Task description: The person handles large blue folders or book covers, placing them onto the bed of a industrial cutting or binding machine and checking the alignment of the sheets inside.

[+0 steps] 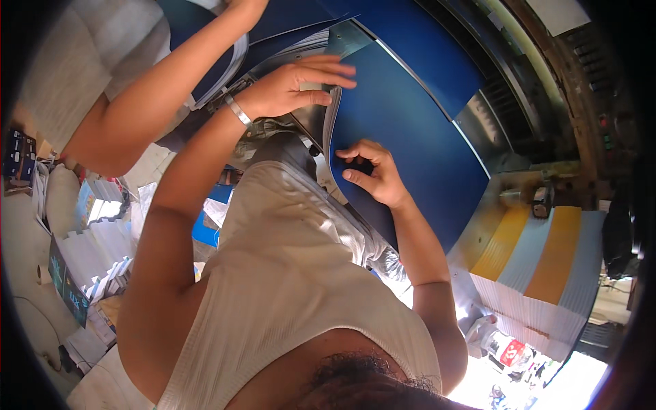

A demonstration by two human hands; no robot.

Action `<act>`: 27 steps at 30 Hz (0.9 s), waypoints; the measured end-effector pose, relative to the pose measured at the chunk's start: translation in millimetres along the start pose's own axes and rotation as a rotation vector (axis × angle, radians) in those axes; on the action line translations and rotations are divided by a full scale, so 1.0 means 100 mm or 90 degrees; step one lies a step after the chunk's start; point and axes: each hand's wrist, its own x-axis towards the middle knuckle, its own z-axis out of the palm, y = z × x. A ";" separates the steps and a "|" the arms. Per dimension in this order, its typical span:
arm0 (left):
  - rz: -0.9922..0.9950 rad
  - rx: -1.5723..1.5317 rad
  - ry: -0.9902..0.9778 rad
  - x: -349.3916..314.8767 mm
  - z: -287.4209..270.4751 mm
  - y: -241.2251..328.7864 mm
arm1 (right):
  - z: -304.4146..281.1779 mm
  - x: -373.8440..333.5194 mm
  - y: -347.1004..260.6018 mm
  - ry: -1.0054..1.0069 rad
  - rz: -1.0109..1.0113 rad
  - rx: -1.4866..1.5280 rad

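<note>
A large blue cover point(427, 154) lies over a stack of paper whose near-left edge point(331, 117) is curved up toward me. My left hand point(301, 85) is over the left corner of this stack, fingers stretched out and slightly blurred, the thumb close to the paper edge. My right hand point(377, 174) rests on or just above the blue cover near its front edge. Its fingers are bent, with a gap between them and the thumb, and I see nothing gripped there. Whether the left fingers touch the cover I cannot tell.
Another person's forearm point(174, 85) reaches in at the upper left, beside more blue-covered stacks. A machine point(547, 102) with metal parts runs along the far right. Yellow and grey banded paper point(536, 253) and a plastic bottle point(506, 348) stand at right. Booklet piles point(96, 253) are at left.
</note>
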 end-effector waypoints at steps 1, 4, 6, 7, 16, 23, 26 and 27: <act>-0.010 -0.025 -0.091 0.03 -0.01 0.02 | -0.01 -0.01 0.04 -0.003 -0.001 -0.002; -0.152 -0.116 -0.026 -0.09 0.01 -0.03 | -0.03 -0.03 0.07 0.009 -0.039 -0.047; -0.221 -0.194 0.087 -0.24 0.09 -0.07 | -0.04 -0.03 -0.05 0.078 -0.070 -0.106; -0.223 -0.197 0.086 -0.29 0.17 -0.09 | -0.03 -0.04 -0.09 0.078 -0.066 -0.105; -0.219 -0.342 0.320 -0.43 0.46 -0.13 | -0.07 -0.10 -0.38 0.094 -0.012 -0.137; -0.230 -0.349 0.299 -0.42 0.46 -0.11 | -0.09 -0.13 -0.39 0.073 0.088 -0.118; -0.255 -0.303 0.277 -0.40 0.44 -0.08 | -0.12 -0.13 -0.39 0.059 0.117 -0.096; -0.253 -0.303 0.279 -0.41 0.44 -0.09 | -0.12 -0.14 -0.39 0.052 0.130 -0.084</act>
